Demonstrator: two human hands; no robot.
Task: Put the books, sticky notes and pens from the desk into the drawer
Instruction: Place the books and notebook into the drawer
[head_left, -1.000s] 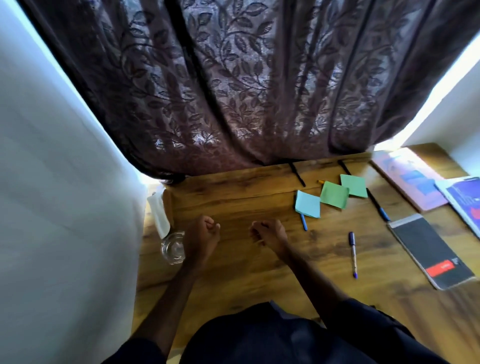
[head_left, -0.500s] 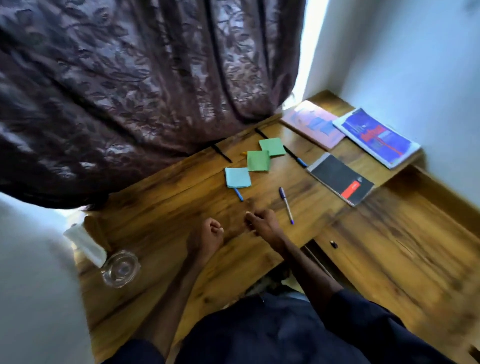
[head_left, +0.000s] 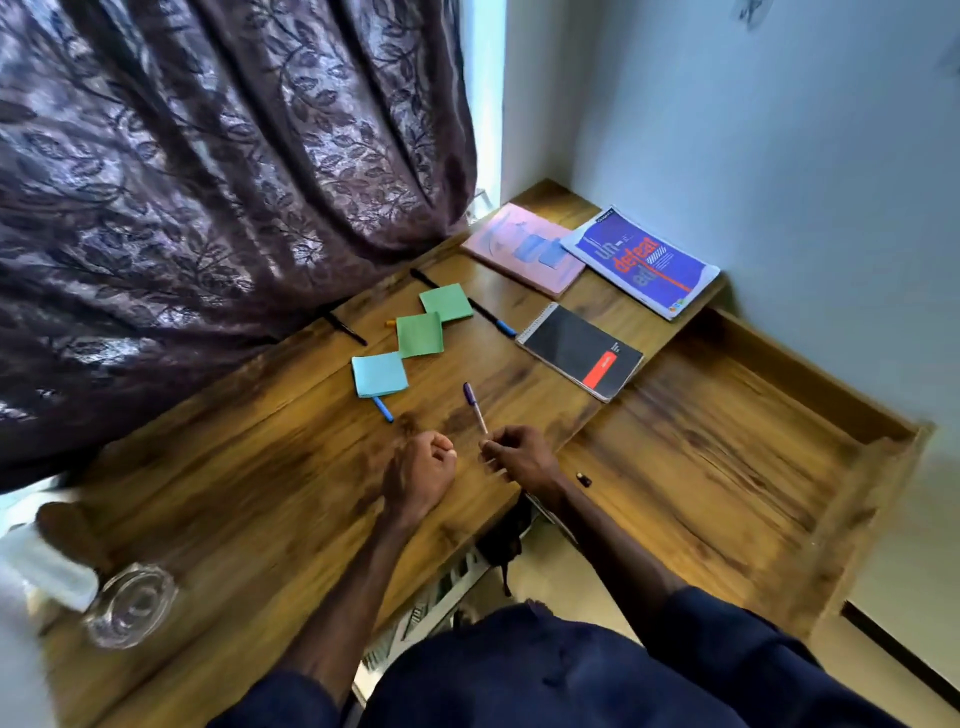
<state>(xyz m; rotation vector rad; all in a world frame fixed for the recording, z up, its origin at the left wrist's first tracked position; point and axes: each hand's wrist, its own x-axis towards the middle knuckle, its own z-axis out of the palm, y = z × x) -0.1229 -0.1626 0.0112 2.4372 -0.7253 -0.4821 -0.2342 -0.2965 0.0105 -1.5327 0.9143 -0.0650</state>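
I've got the right hand pinching the near tip of the purple-capped pen, just left of the black spiral notebook, probably bound for the open drawer right of it, while the left hand idles fisted, empty.

Three books. Three sticky pads, two green and one blue. Five or six pens; the pads hide parts, so I cannot tell. One glass. One drawer. Two hands.
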